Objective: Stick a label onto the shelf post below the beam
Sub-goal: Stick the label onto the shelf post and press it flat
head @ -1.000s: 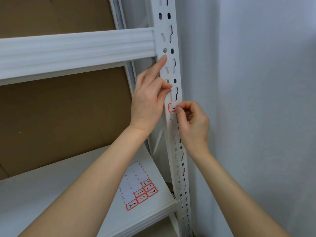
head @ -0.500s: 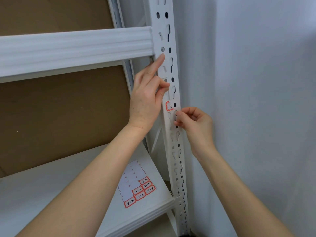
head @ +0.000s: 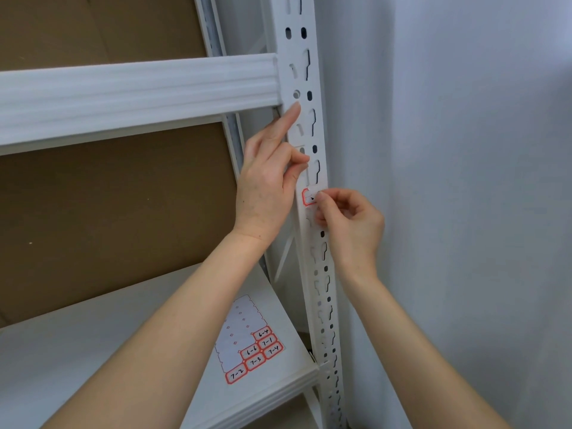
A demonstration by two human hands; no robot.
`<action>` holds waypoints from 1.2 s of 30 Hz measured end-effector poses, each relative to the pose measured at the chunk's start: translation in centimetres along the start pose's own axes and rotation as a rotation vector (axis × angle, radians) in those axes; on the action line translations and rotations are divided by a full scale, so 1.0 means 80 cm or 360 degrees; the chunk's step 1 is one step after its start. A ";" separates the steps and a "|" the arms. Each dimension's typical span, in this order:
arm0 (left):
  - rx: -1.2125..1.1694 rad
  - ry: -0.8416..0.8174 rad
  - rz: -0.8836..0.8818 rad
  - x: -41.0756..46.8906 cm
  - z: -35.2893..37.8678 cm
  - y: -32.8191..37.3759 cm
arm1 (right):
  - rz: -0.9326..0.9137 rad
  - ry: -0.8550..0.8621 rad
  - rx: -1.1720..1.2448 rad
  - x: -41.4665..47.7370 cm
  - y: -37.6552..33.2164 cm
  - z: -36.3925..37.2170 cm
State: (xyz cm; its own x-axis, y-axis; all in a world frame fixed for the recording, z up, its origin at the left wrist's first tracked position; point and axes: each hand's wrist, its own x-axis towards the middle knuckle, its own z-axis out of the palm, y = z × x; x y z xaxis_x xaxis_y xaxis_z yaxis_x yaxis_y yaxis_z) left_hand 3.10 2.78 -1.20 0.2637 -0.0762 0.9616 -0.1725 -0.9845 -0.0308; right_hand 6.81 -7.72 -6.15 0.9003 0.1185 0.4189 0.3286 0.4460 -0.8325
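Observation:
A small white label (head: pixel 307 198) with a red border lies on the front of the white slotted shelf post (head: pixel 312 72), a hand's length below the white beam (head: pixel 139 88). The thumb and forefinger of my right hand (head: pixel 353 221) are pinched together over the label's right half and hide its writing. My left hand (head: pixel 266 187) rests against the post's left edge. Its index finger points up and touches the post just under the beam, its other fingers are curled, and it holds nothing.
A backing sheet (head: pixel 247 342) with several red-bordered numbered labels lies on the white shelf board (head: pixel 93 351) near the post. Brown cardboard (head: pixel 108 212) backs the shelf. A pale wall (head: pixel 464 181) stands close on the right of the post.
My right hand had dropped below the label half a second ago, and has come back up onto it. My left hand has stayed on the post.

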 end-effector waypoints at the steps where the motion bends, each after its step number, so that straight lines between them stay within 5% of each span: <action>1: 0.0001 0.0003 0.0002 0.000 0.000 0.000 | 0.0020 -0.0037 0.0014 0.001 -0.005 0.002; 31: 0.0031 0.0038 -0.0111 0.002 -0.001 0.014 | -0.0087 -0.0024 -0.0659 0.008 -0.026 0.028; 36: 0.0058 -0.0041 -0.0085 0.003 -0.006 0.014 | 0.0082 -0.0044 -0.0308 0.004 -0.023 0.014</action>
State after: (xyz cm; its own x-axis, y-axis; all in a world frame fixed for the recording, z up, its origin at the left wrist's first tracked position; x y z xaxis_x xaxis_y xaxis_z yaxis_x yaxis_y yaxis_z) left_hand 2.47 1.74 -0.90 0.2959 -0.0270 0.9548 -0.1227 -0.9924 0.0100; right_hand 6.13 -7.52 -4.08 0.9102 0.1621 0.3811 0.3332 0.2599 -0.9063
